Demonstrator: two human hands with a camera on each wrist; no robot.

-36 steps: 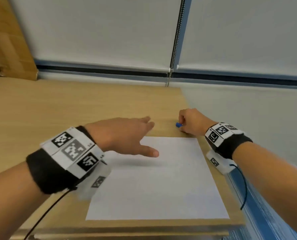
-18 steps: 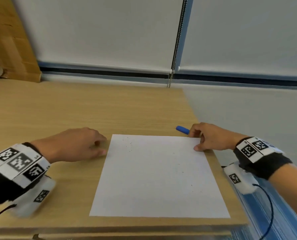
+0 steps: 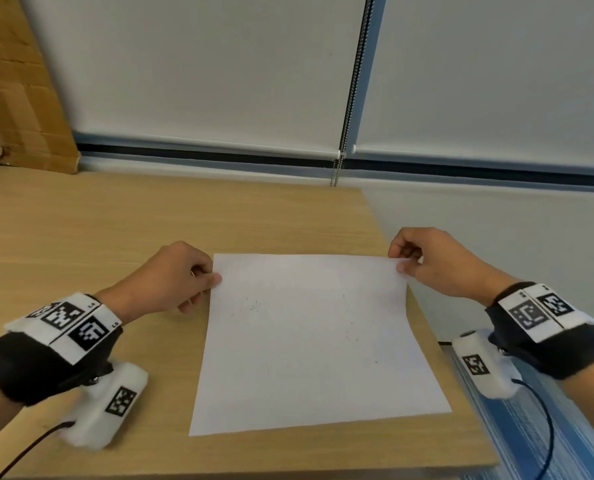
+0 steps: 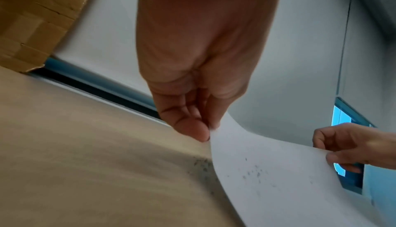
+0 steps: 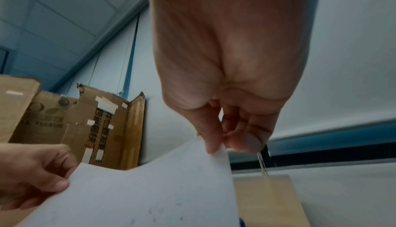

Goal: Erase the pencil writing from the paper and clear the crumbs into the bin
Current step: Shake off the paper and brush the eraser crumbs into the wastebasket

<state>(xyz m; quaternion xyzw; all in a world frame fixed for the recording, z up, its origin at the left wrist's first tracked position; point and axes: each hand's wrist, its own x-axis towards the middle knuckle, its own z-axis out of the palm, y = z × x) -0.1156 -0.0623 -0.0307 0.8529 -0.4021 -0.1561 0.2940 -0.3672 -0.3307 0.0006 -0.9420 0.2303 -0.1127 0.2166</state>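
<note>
A white sheet of paper (image 3: 309, 341) lies near the right end of the wooden table (image 3: 98, 230), its far edge raised off the wood. Small dark eraser crumbs (image 3: 254, 306) speckle it. My left hand (image 3: 215, 280) pinches the far left corner between thumb and fingers; the left wrist view shows that pinch on the paper (image 4: 268, 171) by the left hand (image 4: 209, 132). My right hand (image 3: 401, 265) pinches the far right corner, seen close in the right wrist view as the right hand (image 5: 220, 146) on the paper (image 5: 150, 193). The blue eraser and the bin are out of sight.
A cardboard box (image 3: 14, 98) stands at the table's back left corner. A blind's bead chain (image 3: 351, 98) hangs behind the table. The table's right edge runs just beside the paper, with a blue striped surface (image 3: 531, 427) below it.
Both hands moved onto the paper's far corners and pinched them, and the far edge has lifted. The blue eraser, by my right hand before, is gone from view.
</note>
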